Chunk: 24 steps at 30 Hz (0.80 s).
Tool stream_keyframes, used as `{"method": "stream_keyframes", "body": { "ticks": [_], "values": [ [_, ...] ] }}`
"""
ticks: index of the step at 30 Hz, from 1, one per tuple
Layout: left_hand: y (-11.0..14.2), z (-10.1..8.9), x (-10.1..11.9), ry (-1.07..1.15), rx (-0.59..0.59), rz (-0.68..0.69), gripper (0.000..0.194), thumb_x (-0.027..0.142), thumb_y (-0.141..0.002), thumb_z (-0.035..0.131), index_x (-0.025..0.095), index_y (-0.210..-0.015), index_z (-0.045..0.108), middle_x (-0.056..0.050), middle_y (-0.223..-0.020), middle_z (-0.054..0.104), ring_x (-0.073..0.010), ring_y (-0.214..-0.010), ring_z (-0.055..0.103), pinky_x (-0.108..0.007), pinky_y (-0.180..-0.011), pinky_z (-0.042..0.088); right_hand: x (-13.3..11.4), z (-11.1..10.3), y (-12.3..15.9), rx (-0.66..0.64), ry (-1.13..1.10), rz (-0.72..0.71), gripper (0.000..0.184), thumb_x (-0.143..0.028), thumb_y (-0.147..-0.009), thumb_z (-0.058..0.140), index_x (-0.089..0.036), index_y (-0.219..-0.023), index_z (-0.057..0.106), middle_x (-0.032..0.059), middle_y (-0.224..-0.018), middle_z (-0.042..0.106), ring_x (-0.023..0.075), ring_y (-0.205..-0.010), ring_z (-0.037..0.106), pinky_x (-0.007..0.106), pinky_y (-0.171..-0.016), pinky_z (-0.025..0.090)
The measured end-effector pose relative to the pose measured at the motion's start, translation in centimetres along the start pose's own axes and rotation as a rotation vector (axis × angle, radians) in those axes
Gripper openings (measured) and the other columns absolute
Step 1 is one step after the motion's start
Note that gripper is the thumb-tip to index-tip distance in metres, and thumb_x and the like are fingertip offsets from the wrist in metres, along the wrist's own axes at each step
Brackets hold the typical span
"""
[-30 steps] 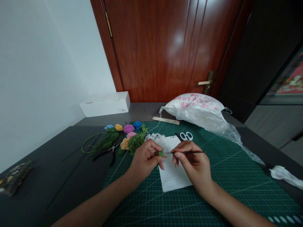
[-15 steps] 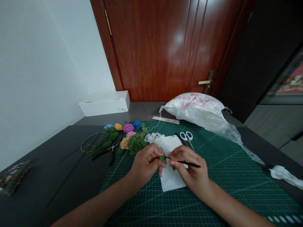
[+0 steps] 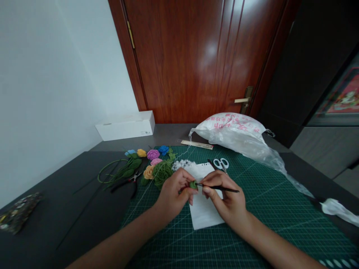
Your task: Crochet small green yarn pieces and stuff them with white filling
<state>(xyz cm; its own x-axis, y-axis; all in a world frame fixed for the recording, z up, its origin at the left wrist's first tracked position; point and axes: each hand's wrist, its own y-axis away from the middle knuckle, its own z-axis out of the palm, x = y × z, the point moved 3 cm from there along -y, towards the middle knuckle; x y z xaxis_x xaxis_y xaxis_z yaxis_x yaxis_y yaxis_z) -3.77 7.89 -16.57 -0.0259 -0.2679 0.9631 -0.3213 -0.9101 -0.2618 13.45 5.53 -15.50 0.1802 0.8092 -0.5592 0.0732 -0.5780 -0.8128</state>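
Note:
A small green crochet piece [image 3: 193,184] is pinched between the thumb and fingers of my left hand [image 3: 176,189]. My right hand [image 3: 224,192] grips a dark-handled crochet hook [image 3: 221,188], whose tip meets the right side of the green piece. Both hands are above a white sheet of notepaper [image 3: 206,211] that lies on the green cutting mat [image 3: 165,239]. Left of my left hand sits a heap of green yarn [image 3: 162,172]. White fluffy yarn [image 3: 183,164] lies just beyond my fingers.
Crocheted flowers, one of them purple [image 3: 153,154], lie left of the yarn near black-handled pliers [image 3: 127,182] and green stems [image 3: 123,173]. White scissors [image 3: 221,163], a ruler [image 3: 197,144] and a large plastic bag [image 3: 232,129] are at the back. A white box [image 3: 126,126] stands against the wall.
The crochet hook has turned a little, and more of its shaft shows beside the green piece. My hands keep nearly the same place. The whole view has shifted slightly.

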Motion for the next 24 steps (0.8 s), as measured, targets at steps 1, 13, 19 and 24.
{"method": "stream_keyframes", "body": {
  "ticks": [1,13,19,24],
  "values": [
    [-0.1,-0.2,0.0,0.014,0.016,0.003,0.020,0.011,-0.079,0.071,0.020,-0.088,0.055,0.005,-0.060,0.063,-0.0119,-0.047,0.063,-0.023,-0.050,0.052,-0.1,-0.3,-0.1,0.033,0.009,0.005,0.008,-0.016,-0.094,0.067,-0.024,-0.093,0.068,0.0048,-0.084,0.072,0.0221,-0.083,0.070,0.037,-0.071,0.058],
    [-0.3,-0.4,0.0,0.097,0.025,-0.025,0.028,0.026,-0.078,0.083,0.017,-0.089,0.058,0.002,-0.069,0.069,-0.0162,-0.051,0.071,-0.028,-0.053,0.058,1.1,0.0,0.0,0.143,-0.284,0.327,0.008,-0.027,-0.097,0.067,-0.022,-0.092,0.064,0.0007,-0.077,0.065,0.0135,-0.058,0.064,0.027,-0.051,0.054],
    [-0.2,-0.3,0.7,0.070,0.001,-0.031,0.026,0.028,-0.082,0.081,0.016,-0.093,0.061,0.004,-0.059,0.066,-0.0152,-0.048,0.069,-0.024,-0.052,0.053,0.3,-0.3,-0.2,0.135,-0.216,0.290,0.011,-0.025,-0.097,0.066,-0.021,-0.087,0.066,-0.0015,-0.068,0.064,0.0123,-0.052,0.062,0.026,-0.051,0.051],
    [-0.2,-0.1,0.8,0.107,-0.034,-0.040,0.026,0.029,-0.081,0.081,0.015,-0.094,0.064,0.003,-0.061,0.067,-0.0159,-0.048,0.069,-0.026,-0.051,0.055,0.2,-0.2,-0.3,0.161,-0.241,0.308,0.013,-0.029,-0.097,0.068,-0.021,-0.087,0.064,-0.0022,-0.064,0.064,0.0131,-0.051,0.062,0.027,-0.050,0.051]
  ]
}}
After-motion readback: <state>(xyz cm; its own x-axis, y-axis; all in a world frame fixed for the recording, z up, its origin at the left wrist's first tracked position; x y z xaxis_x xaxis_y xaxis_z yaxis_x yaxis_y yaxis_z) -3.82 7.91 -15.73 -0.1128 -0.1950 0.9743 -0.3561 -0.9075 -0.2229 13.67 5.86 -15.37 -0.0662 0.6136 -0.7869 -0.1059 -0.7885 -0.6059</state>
